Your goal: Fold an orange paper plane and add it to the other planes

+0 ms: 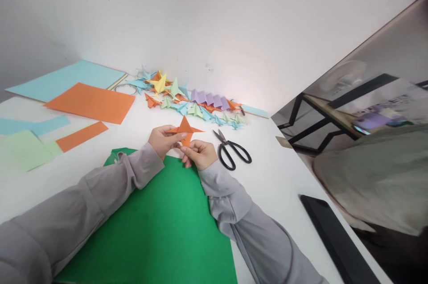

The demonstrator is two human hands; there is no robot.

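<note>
An orange folded paper crane (186,130) with its pointed wings spread is held up over the far edge of a green sheet (150,226). My left hand (163,140) is closed on its left side, the thumb lying across the front of the paper. The fingers of my right hand (200,154) pinch the lower tip of the same crane. Just right of my right hand, black-handled scissors (230,148) lie with their blades slightly apart.
Several folded paper cranes (159,83) in mixed colours line the wall. Blue (67,80) and orange sheets (92,102) lie at the left, with cut strips (82,136) nearer. A black flat object (334,235) rests along the table's right edge. Beyond stands a black-framed table (321,114).
</note>
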